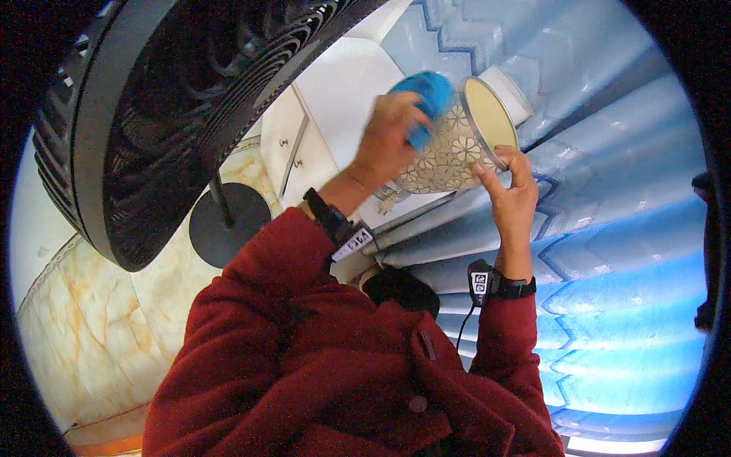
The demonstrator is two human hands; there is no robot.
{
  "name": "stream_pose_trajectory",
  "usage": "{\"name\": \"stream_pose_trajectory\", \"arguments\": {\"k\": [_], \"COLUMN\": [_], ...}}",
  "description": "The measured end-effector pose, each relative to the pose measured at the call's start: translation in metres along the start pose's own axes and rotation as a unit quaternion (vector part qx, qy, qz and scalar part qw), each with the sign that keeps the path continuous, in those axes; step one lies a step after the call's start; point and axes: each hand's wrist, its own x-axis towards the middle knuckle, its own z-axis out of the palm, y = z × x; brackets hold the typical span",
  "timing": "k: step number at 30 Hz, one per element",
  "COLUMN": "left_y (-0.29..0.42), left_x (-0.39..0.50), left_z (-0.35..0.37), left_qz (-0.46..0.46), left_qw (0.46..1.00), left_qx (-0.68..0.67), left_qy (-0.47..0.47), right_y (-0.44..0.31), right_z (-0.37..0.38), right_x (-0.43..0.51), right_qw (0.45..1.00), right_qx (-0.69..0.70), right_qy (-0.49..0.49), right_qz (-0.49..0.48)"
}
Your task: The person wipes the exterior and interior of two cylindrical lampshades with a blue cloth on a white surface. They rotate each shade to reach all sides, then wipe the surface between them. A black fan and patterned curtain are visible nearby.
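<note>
A lampshade with a flower pattern [442,163] is tilted above a white cabinet top, its pale yellow open end facing the upper right. My left hand [394,125], slightly blurred, grips a blue cloth [437,94] against the shade's patterned side. The shade's metal-edged rim is pinched between the thumb and fingers of my right hand [511,180]. Part of the lamp's base [391,194] shows below the shade, mostly hidden. Both wrists wear black straps with small devices.
A large black fan [171,114] looms at the upper left, its round black base [228,225] on the marble-patterned floor. The white cabinet [354,85] has drawers with knobs. Blue-grey curtains [594,228] hang along the right, close to the lampshade.
</note>
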Motion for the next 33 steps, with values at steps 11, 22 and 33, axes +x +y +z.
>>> {"name": "stream_pose_trajectory", "arguments": {"k": [11, 22, 33], "left_y": [0.045, 0.004, 0.007], "left_x": [0.017, -0.041, -0.064], "left_z": [-0.004, -0.012, -0.019], "left_qz": [0.079, -0.122, -0.111], "left_qw": [0.995, 0.99, 0.988], "left_qx": [-0.068, -0.006, 0.002], "left_qy": [-0.005, -0.065, -0.109], "right_y": [0.035, 0.015, -0.015], "right_z": [-0.013, -0.028, -0.007], "right_x": [0.026, 0.046, 0.041], "right_qw": [0.983, 0.982, 0.961], "right_qx": [0.121, 0.061, 0.117], "right_qy": [-0.132, -0.178, -0.241], "right_qz": [-0.049, -0.025, 0.064]}}
